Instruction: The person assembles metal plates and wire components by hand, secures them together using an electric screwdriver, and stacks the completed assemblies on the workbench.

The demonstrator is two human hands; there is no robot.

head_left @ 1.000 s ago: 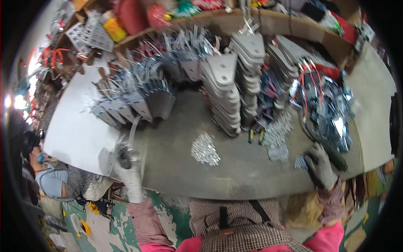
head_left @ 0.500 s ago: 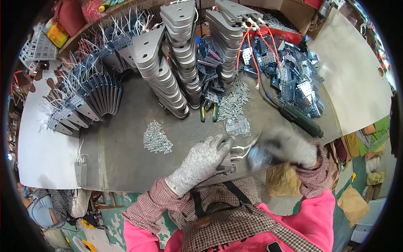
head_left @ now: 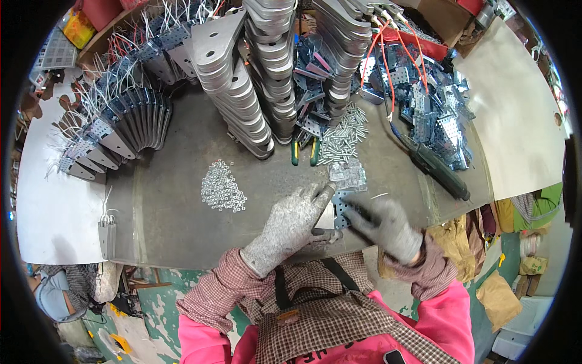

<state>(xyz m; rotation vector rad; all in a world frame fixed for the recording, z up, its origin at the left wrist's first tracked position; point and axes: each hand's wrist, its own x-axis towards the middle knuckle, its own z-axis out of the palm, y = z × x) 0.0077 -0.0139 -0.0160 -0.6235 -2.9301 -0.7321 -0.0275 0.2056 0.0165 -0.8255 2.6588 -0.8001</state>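
In a grey knit glove, my left hand grips a grey metal plate close to the table's front edge, with fingers and thumb around it. Against that plate lies a blue perforated metal bracket. My right hand, gloved too, is smeared by motion at the bracket's right side; whether its fingers hold it is unclear. A white wire end shows just above the right hand. Beyond the hands lie small clear plastic pieces and a heap of screws.
Nuts lie in a pile to the left. Tall stacks of metal plates stand behind, beside green-handled pliers. A dark power screwdriver rests at right near heaped blue brackets. Wired assemblies line the far left.
My right hand has come left and brought the blue bracket against the plate in my left hand. The white wires that stuck out there are now mostly hidden.
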